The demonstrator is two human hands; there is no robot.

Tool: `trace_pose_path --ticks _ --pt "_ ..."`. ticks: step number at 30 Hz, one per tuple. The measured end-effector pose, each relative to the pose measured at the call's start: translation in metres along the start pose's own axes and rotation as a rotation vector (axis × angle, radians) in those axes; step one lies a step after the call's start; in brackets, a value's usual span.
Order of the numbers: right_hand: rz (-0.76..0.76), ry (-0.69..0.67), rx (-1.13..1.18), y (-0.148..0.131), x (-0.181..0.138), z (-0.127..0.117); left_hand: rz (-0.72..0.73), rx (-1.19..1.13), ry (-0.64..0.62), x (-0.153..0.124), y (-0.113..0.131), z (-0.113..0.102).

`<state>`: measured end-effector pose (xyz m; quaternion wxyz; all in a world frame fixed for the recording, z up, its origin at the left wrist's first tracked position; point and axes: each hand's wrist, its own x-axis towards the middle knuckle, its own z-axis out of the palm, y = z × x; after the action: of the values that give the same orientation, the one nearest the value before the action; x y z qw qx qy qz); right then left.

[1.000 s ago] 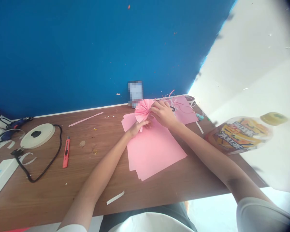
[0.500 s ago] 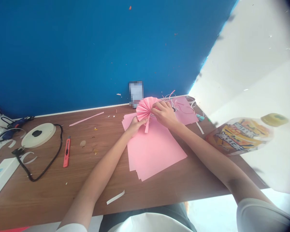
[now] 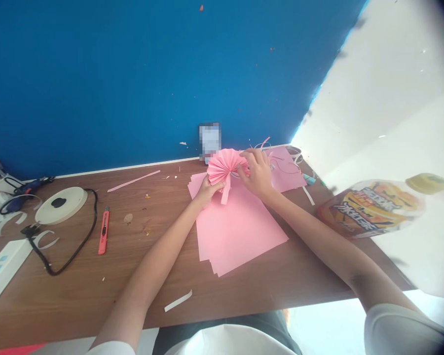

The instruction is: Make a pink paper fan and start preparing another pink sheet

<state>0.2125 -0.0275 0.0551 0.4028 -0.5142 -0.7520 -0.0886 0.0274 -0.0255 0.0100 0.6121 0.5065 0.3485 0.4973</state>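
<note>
A pleated pink paper fan (image 3: 225, 165) is held up above a stack of pink paper sheets (image 3: 237, 229) on the brown wooden table (image 3: 77, 286). My left hand (image 3: 207, 190) pinches the fan at its lower left, near the folded stem. My right hand (image 3: 258, 172) grips the fan's right edge, fingers curled over the pleats. Both hands are closed on the fan.
A red utility knife (image 3: 103, 230) lies left of the sheets. Further left sit a white round device (image 3: 61, 204) with a black cable (image 3: 70, 254), a white power strip (image 3: 2, 268) and a glue gun (image 3: 22, 190). Paper strips (image 3: 177, 301) are scattered about. A plastic bottle (image 3: 373, 207) stands at the right edge.
The fan has spread wider and lifted slightly. My right hand slid to the fan's right edge; my left hand rose to the fan's base.
</note>
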Motion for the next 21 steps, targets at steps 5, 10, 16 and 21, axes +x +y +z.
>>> trace_pose_path --ticks 5,10,16,21 --pt "-0.029 -0.259 0.212 0.007 0.019 -0.024 -0.122 0.065 -0.21 -0.011 0.018 0.0" --pt "0.014 -0.571 0.468 0.003 0.024 -0.034 -0.143 0.082 -0.256 -0.015 0.027 0.0" --pt "0.143 -0.663 0.624 -0.003 0.022 -0.032 -0.011 0.113 -0.169 -0.007 0.017 0.004" --pt "0.206 -0.767 0.678 -0.004 0.019 -0.029 0.049 0.175 -0.201 -0.004 0.015 0.004"
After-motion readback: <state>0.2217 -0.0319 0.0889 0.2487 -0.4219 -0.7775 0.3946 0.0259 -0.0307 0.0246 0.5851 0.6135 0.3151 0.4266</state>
